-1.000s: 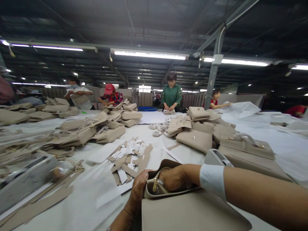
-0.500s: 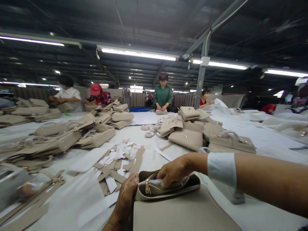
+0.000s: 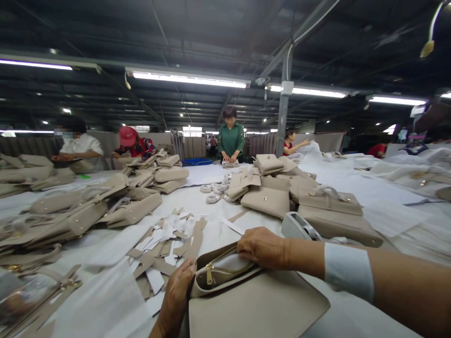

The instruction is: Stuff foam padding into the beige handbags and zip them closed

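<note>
A beige handbag [image 3: 253, 305] lies on the white table in front of me, its top open, with a gold zipper [image 3: 209, 272] and white paper inside. My left hand [image 3: 176, 295] grips the bag's left end, fingers curled round its edge. My right hand [image 3: 262, 246] rests on the open top edge with the fingers bent down into the opening. A white band sits on my right wrist [image 3: 348, 270].
Cut beige and white strips [image 3: 169, 239] lie scattered ahead. Piles of beige bags stand left [image 3: 105, 206] and right [image 3: 282, 192]. A grey tape dispenser [image 3: 299, 227] sits behind my right hand. Several people work at the table's far side.
My right hand has come out of the bag's inside and now lies on its top edge. The view has shifted left.
</note>
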`<state>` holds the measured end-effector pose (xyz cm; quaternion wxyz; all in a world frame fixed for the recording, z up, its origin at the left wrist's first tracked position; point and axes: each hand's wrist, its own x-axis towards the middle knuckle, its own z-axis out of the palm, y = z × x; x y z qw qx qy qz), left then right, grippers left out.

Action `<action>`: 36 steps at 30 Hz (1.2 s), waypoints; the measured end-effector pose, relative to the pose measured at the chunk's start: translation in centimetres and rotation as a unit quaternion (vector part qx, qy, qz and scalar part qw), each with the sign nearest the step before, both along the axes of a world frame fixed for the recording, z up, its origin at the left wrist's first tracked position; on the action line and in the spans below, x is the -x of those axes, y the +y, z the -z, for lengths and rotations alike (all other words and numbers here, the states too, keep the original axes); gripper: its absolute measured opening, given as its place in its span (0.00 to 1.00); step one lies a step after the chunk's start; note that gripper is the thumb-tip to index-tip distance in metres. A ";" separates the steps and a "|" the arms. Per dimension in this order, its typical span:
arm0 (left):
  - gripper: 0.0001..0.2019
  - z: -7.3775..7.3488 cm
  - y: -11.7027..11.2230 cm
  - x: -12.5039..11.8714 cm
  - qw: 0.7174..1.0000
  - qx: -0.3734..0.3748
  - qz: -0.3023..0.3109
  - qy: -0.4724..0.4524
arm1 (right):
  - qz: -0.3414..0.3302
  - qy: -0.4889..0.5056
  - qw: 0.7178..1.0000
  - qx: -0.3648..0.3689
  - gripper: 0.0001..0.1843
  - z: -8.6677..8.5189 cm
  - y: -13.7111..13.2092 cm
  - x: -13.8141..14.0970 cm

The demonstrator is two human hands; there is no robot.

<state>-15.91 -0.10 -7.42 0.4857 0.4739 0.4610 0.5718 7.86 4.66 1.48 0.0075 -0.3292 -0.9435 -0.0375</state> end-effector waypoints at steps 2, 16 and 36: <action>0.20 -0.5 -0.1 0.6 0.999 0.001 -0.027 0.035 | 0.002 0.096 0.995 0.007 0.10 0.1 -0.2 -1.3; 0.12 -8.4 -1.7 -8.4 0.730 -0.220 0.152 0.629 | -0.009 0.377 0.843 0.384 0.48 3.6 -0.5 -6.7; 0.10 -9.2 3.8 -10.6 0.781 -0.146 0.290 0.533 | -0.025 0.506 0.667 0.547 0.41 6.8 1.9 -7.1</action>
